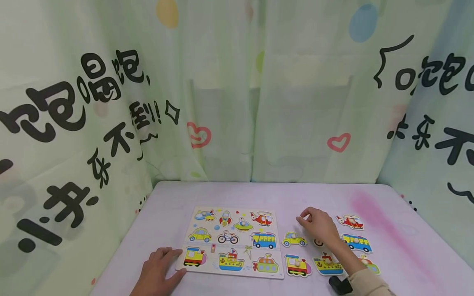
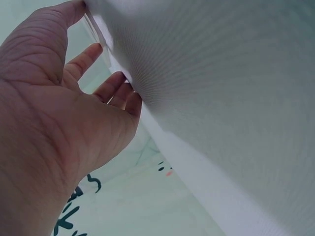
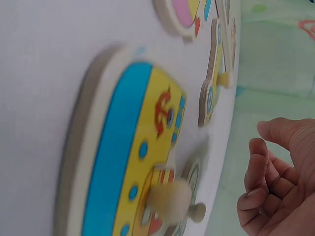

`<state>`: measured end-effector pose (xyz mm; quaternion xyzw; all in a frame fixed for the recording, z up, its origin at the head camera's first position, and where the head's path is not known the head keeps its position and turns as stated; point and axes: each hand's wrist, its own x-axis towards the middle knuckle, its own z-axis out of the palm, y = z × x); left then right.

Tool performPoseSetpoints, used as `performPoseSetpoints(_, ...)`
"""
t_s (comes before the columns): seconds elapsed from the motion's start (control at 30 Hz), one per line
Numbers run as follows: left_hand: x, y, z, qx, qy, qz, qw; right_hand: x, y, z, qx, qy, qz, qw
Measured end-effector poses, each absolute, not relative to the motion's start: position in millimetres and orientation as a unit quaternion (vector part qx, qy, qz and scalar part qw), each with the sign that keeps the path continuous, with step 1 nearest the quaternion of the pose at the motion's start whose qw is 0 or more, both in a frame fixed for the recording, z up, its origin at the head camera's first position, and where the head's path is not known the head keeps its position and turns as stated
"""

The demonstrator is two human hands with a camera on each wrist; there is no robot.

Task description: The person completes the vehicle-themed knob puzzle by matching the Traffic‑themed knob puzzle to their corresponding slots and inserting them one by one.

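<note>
A flat puzzle board (image 1: pixel 212 250) with printed vehicles lies left of the table's middle. My left hand (image 1: pixel 158 269) rests at its front left corner, fingertips against the edge; in the left wrist view that hand (image 2: pixel 74 108) has its thumb and fingers apart. The plane (image 1: pixel 205 216), rocket (image 1: pixel 224 218) and flying saucer (image 1: pixel 243 224) on the board show knobs. Over the loose pieces hovers my right hand (image 1: pixel 319 226), fingers loosely bent, nothing between thumb and index finger. Under it a bicycle piece (image 1: pixel 318 243) is mostly hidden. The helicopter piece (image 1: pixel 349 222) lies just right of the hand.
Right of the board lie a car piece (image 1: pixel 294 239), a train piece (image 1: pixel 298 265), a ship piece (image 1: pixel 327 265), a bus piece (image 1: pixel 356 243) and a submarine piece (image 1: pixel 370 265), partly behind the forearm. A printed curtain (image 1: pixel 229 160) surrounds the table (image 1: pixel 296 197).
</note>
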<state>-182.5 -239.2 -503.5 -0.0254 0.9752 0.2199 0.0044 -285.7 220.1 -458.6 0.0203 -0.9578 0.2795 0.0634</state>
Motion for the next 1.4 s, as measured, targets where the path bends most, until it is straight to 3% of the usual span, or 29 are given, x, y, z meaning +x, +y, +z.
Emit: performPoseSetpoints(1.4, -181.0, -239.2, -502.4, -0.018, 0.975, 0.221, 0.001, -287.4, 329.8, -459.0, -0.052, -0.967, 0.246, 0.037)
